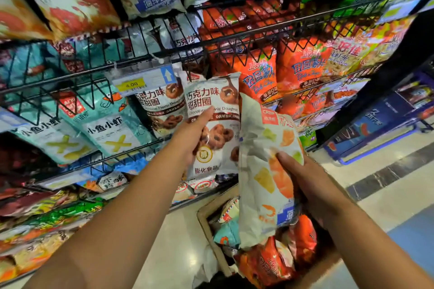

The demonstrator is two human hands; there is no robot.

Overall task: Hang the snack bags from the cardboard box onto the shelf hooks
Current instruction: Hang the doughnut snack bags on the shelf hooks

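cardboard box (206, 230): orange bags (270, 263), teal bag (225, 234) are held | doughnut bag (213, 129): gripped by left hand (193, 136) fingers | white crisp bag (260, 178): gripped by right hand (303, 178) fingers

You held the chocolate doughnut bag (213, 110) upright in your left hand (191, 135), thumb across its front, its top edge raised to the black wire shelf rack (150, 57), just beside a matching bag (162, 105) on that rack. Your right hand (303, 178) gripped the white crisp bag (263, 148) (printed with orange and yellow chips and a small prawn), upright, its left edge against the doughnut bag. Beneath both, the cardboard box (203, 220) stood open on the floor, orange bags (270, 263) and a teal bag (226, 233) lying loose inside.
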